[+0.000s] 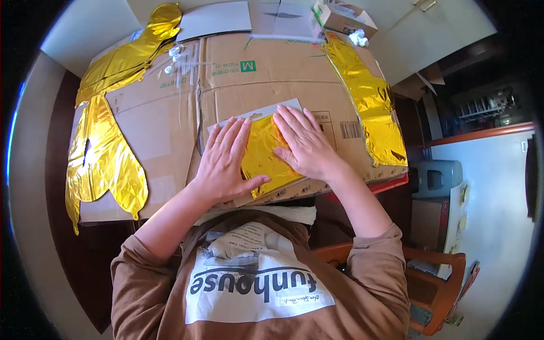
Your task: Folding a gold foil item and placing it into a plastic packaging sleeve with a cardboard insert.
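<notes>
A folded piece of shiny gold foil (pixel 266 156) lies on a pale card (pixel 290 105) near the front edge of the cardboard-covered table. My left hand (pixel 226 161) rests flat on its left side, fingers stretched out and thumb reaching over the foil. On its right side my right hand (pixel 301 141) presses down with fingers extended. Both palms hide parts of the foil and card beneath them. To the left, flat gold foil balloons (pixel 113 153) spread across the table and hang over its front edge. Another gold foil strip (pixel 365 99) lies along the right side.
The cardboard sheet (pixel 164 127) covers the table. At the back are white sheets (pixel 215 20) and an open box (pixel 345 17) with a crumpled white wad (pixel 358 38) beside it. Clear plastic scraps (pixel 184 59) lie back left. A wooden chair (pixel 436 283) stands at my right.
</notes>
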Tool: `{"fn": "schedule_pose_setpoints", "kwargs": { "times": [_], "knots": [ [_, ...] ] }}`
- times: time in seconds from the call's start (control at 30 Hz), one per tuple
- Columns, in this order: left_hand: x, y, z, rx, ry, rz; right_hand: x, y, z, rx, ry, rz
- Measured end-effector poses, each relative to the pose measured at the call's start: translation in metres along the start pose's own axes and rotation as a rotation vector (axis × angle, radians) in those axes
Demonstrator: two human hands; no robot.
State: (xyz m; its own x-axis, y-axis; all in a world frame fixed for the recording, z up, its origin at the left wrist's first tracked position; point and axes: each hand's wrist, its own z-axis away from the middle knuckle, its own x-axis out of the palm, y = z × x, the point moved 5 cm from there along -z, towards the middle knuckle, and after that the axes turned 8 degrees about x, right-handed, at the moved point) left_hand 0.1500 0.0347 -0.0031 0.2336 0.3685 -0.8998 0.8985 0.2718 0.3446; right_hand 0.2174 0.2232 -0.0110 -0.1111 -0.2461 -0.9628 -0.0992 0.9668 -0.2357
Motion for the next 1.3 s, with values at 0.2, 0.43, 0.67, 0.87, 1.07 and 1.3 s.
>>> {"fn": "schedule_pose_setpoints", "kwargs": {
  "times": [0.2, 0.43, 0.67, 0.87, 1.07, 1.3],
  "knots": [
    [0.007, -0.014, -0.003, 0.156, -0.055, -0.131, 0.009, -0.007, 0.010, 0.142, 0.033, 0.013],
    [0.005, -0.019, -0.010, 0.201, -0.158, -0.143, -0.012, 0.000, -0.002, 0.241, -0.087, -0.113],
    [0.001, -0.021, -0.014, 0.178, -0.173, -0.101, -0.075, 0.148, -0.174, 0.511, 0.259, -0.504],
    [-0.009, -0.026, -0.010, 0.142, -0.063, 0.115, -0.027, 0.226, -0.272, 0.874, 0.182, 0.091],
    [-0.032, -0.036, -0.019, 0.140, 0.104, 0.435, -0.014, 0.250, -0.284, 0.925, 0.004, -0.256],
    [-0.083, -0.049, -0.049, 0.083, 0.261, 0.333, -0.005, 0.243, -0.288, 0.885, 0.188, -0.040]
  ]
}}
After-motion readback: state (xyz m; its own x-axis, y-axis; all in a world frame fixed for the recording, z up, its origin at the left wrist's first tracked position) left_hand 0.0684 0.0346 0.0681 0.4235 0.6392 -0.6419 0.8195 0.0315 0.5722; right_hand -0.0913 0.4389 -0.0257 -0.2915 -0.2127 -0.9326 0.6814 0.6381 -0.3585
